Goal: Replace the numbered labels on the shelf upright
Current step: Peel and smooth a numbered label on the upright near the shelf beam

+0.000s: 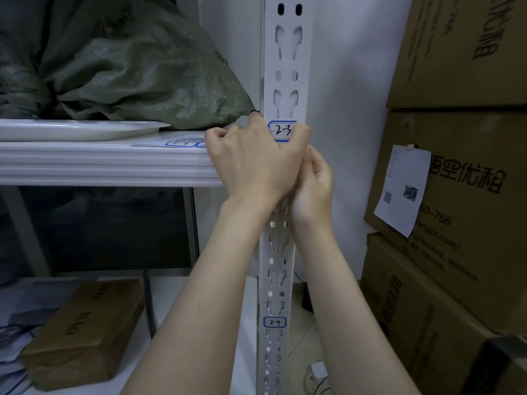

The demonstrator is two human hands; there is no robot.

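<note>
The upright (pixel 286 67), white and punched with slots, runs top to bottom through the middle. The 2-3 label (pixel 281 130) sits on its face, level with the shelf (pixel 99 163) that meets the upright from the left. The left hand (pixel 251 163) reaches across the upright and pinches this label, forefinger at its left edge and thumb at its right, the other fingers curled. The right hand (pixel 312 186) is just below, against the upright's right side. Its fingers curl in behind the left hand, so I cannot tell whether it holds anything. Far lower on the upright is the 2-4 label (pixel 275 322).

Left of the upright, a label sheet (pixel 182 143) lies flat on the shelf, touching the left hand. Behind it are a white tray (pixel 85 129) and a green sack (pixel 128 75), tied shut with its contents hidden. Lower left of the upright, a closed brown box (pixel 82 332) rests on loose papers (pixel 17 309).

Right of the upright, closed cartons (pixel 462 172) are stacked, their contents out of sight. A paper slip (pixel 402 189) is stuck to one of them. A white plug (pixel 316 372) lies on the floor near the upright's foot.
</note>
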